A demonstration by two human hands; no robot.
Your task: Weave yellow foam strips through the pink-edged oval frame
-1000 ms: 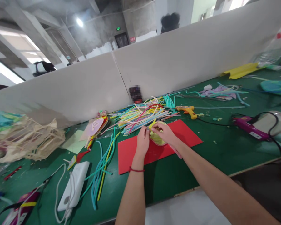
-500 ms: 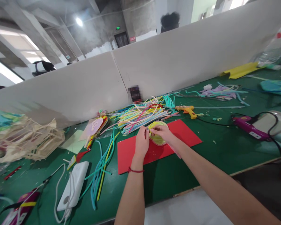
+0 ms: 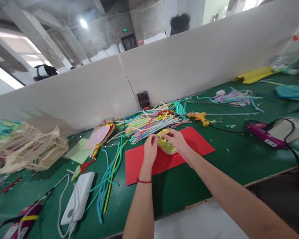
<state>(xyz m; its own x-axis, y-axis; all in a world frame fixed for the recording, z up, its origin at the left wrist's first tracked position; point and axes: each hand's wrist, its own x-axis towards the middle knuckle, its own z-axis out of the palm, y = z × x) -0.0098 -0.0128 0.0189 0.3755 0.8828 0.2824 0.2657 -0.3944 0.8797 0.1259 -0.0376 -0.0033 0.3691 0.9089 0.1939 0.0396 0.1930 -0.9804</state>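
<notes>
Nearest, a red cord (image 3: pixel 144 181) rings the left wrist, just short of the red sheet (image 3: pixel 137 162), which anchors everything here. Left of the sheet lie a white power bank (image 3: pixel 83 191) and, closer in, some loose strips (image 3: pixel 110 174). The 2 hands are close together above the middle of the sheet. Between them is 1 rounded yellow piece (image 3: pixel 167 146), its longer axis seeming to slant from the far left toward the near right of the sheet. The left hand (image 3: pixel 150 146) curls at its left edge; whether it grips, I cannot tell. The right hand (image 3: pixel 175 139) is nearer, lying across its right side, thumb and fingers pinching the far part. Beyond the sheet's far edge spreads a pile of coloured strips (image 3: pixel 154 124); to their right sits 1 orange glue gun (image 3: pixel 201 118). Farther back stands a pale partition (image 3: pixel 94 99).
</notes>
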